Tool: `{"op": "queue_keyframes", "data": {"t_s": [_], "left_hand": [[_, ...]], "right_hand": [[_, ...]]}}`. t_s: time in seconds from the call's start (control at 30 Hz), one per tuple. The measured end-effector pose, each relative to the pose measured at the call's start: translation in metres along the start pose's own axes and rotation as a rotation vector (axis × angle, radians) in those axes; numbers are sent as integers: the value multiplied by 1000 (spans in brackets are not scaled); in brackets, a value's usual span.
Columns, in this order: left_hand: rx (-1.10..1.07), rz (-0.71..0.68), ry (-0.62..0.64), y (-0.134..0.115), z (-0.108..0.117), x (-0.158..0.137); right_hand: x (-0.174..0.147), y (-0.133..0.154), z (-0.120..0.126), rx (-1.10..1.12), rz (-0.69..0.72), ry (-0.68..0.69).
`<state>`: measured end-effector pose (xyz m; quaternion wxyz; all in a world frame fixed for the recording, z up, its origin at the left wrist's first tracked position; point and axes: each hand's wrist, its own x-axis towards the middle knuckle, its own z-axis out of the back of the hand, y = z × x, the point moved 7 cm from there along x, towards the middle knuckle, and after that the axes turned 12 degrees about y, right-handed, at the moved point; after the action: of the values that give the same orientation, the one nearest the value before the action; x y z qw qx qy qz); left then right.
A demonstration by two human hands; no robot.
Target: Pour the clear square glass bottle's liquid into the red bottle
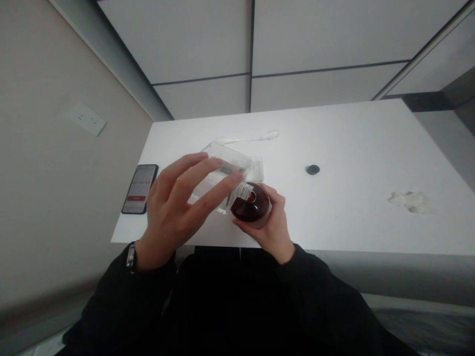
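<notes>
Left hand (176, 202) grips clear bottle (227, 154), long axis slanting toward opening of brown bottle (248, 212), clasped by right hand (276, 225).

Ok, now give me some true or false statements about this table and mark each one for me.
1. The right hand holds a glossy, dark brown, round-shouldered bottle. True.
2. The left hand holds a clear, box-shaped bottle upright. False: it is tilted, its ribbed neck at the brown bottle's mouth.
3. A small, dark, round disc lies on the white rectangular table, to the right of both hands. True.
4. A flat, dark-edged smartphone lies to the right of the brown bottle. False: it lies to the left.
5. The smartphone's screen is lit. True.
</notes>
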<state>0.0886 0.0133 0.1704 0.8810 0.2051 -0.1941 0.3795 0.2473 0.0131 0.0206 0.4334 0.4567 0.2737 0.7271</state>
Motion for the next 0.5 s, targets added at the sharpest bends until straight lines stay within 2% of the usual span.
{"op": "queue_keyframes", "data": {"t_s": [0.17,0.5], "left_hand": [[-51,-7,-9,1,0,-1],[-2,-7,6,-1,1,1]], "right_hand": [[0,0,0,9,-4,-4],[1,0,1,17,-10,-1]]}}
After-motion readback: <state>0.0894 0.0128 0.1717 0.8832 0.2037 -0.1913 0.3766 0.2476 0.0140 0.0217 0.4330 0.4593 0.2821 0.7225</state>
